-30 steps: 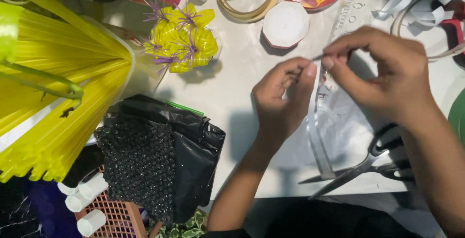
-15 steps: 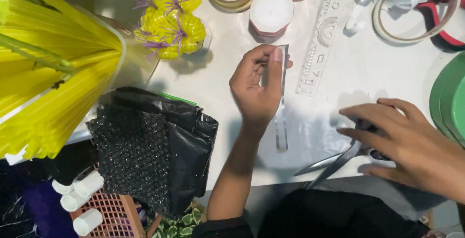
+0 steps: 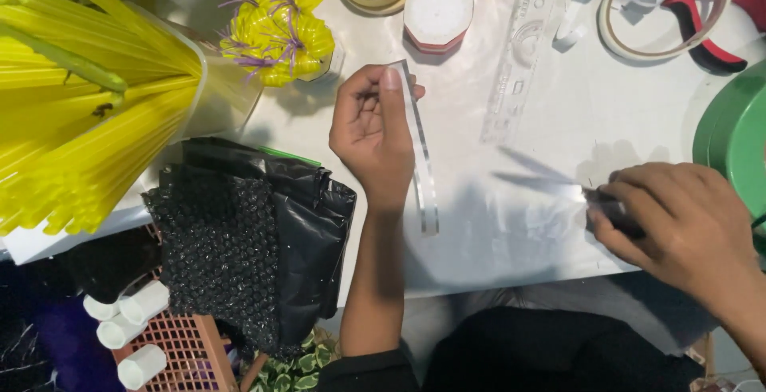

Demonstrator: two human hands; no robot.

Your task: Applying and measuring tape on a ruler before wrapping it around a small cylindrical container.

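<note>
At the centre of the white table (image 3: 511, 224), the left hand (image 3: 371, 133) holds a clear plastic strip (image 3: 421, 161) upright by its top end, thumb and forefinger pinched on it at about 12 o'clock from the palm. The remaining fingers are curled loosely. The strip hangs down toward 6 o'clock, ending just past the wrist, above the table's near half.

Change noted: a second ago both hands worked the strip's top end together, and the scissors lay on the table at 5 o'clock. Half a second ago the right hand was reaching down onto them. Now the right hand (image 3: 678, 228) is clenched round the scissors (image 3: 558, 181) at 4 o'clock, handles hidden in the fist, blades lifted and opened, tips pointing toward 9 o'clock at the strip. Blades and strip remain well apart. Judgement: the work has passed from preparing the strip to readying a cut.

Condition of the strip: narrow, transparent, glossy, with a faint bright edge; slightly bowed along its length; no crease or tear is visible.

Surroundings: a clear ruler (image 3: 519, 57) at 1 o'clock from the left hand, a white octagonal lid (image 3: 435, 11) at 12 o'clock, yellow ribbon flowers (image 3: 279, 33) at 10 o'clock, a bundle of yellow straws (image 3: 88, 121) at 9 o'clock.
</note>
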